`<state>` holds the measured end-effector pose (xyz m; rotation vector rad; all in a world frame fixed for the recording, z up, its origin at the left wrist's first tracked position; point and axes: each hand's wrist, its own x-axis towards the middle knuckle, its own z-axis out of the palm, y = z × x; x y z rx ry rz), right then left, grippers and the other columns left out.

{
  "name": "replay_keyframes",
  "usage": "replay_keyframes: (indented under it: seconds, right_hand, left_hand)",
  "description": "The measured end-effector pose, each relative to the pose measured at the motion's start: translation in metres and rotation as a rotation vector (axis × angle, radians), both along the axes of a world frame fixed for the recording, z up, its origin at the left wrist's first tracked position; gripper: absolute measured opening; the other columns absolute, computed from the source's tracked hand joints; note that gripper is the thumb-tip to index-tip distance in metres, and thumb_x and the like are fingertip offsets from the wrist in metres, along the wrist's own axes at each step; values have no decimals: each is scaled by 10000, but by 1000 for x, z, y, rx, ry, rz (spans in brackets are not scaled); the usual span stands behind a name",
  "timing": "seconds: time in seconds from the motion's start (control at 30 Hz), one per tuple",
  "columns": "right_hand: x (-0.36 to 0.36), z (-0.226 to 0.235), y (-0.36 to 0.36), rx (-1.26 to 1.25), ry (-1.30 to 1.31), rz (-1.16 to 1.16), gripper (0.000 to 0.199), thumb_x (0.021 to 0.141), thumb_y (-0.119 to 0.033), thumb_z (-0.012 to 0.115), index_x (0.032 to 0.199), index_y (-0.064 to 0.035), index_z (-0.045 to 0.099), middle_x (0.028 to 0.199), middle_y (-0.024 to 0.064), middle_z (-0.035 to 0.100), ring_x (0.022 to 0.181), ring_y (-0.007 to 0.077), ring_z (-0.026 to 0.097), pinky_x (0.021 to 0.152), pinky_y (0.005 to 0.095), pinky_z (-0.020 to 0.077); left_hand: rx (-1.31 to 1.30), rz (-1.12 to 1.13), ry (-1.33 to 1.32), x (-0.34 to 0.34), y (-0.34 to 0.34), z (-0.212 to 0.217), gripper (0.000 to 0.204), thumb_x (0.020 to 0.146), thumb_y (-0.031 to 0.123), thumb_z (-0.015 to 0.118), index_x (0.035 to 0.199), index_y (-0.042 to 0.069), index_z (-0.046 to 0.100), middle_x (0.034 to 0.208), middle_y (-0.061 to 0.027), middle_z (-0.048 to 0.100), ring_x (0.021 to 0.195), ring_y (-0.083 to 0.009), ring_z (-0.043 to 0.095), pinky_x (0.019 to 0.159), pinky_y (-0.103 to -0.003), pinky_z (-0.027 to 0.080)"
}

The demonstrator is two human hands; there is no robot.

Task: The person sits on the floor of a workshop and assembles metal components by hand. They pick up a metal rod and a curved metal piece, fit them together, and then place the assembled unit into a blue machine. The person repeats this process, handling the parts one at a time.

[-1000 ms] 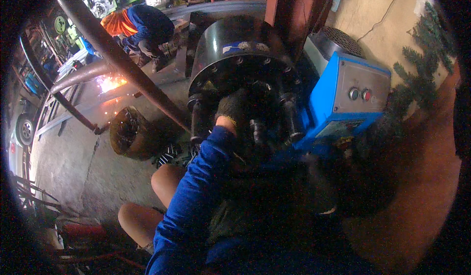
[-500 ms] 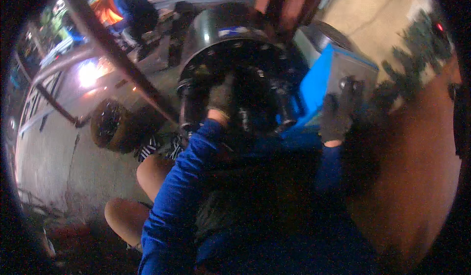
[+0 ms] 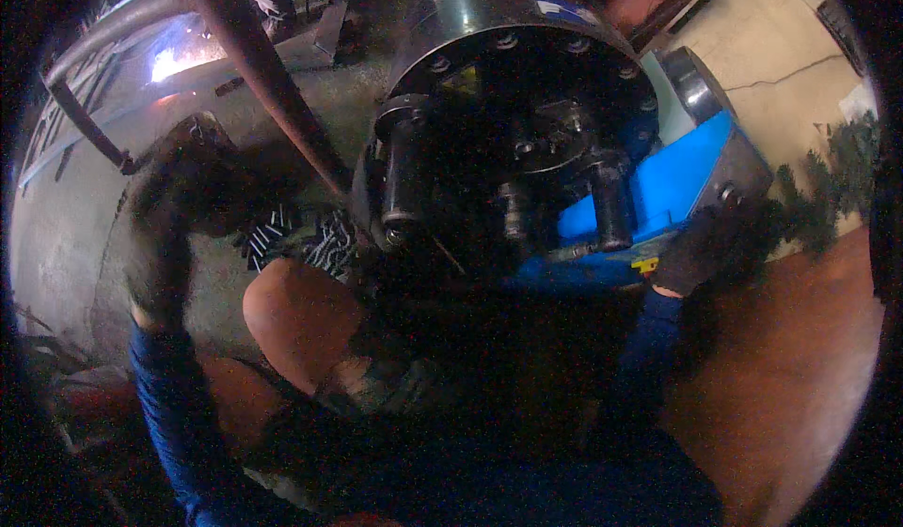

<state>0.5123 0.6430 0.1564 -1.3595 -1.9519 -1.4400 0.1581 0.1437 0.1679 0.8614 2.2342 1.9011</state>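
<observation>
Gloved right hand (image 3: 691, 254) pressed, fingers curled, on the blue control box (image 3: 673, 184) beside the black crimping head (image 3: 513, 151); gloved left hand (image 3: 160, 235), grip indiscernible, raised well apart; dim concrete floor (image 3: 75, 217), welding sparks (image 3: 169, 62) beyond: unwatched fingers risk pinching.

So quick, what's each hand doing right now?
Left hand: gloved, raised clear of the machine; open or closed cannot be told.
Right hand: gloved, resting on the blue control box; grip unclear.
</observation>
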Motion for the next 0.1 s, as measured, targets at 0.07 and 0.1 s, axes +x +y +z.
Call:
replay_keyframes:
  seconds: [0.07, 0.1]
  right_hand:
    - [-2, 13, 5, 127, 71, 248, 377, 1014, -209, 545, 1350, -87, 665, 1511, 179, 537, 1483, 365, 389, 1259, 514, 224]
    - [-3, 20, 7, 197, 104, 375, 372, 1022, -211, 540, 1350, -92, 667, 1512, 176, 537, 1486, 362, 386, 1263, 518, 214]
  left_hand:
    - [-220, 159, 64, -37, -26, -10, 371, 1041, 248, 579, 1340, 33, 622, 1301, -94, 664, 1106, -217, 623, 972, -355, 509]
    - [-371, 246, 27, -53, -46, -30, 374, 1030, 281, 597, 1313, 40, 636, 1274, -92, 673, 1060, -218, 625, 946, -355, 514]
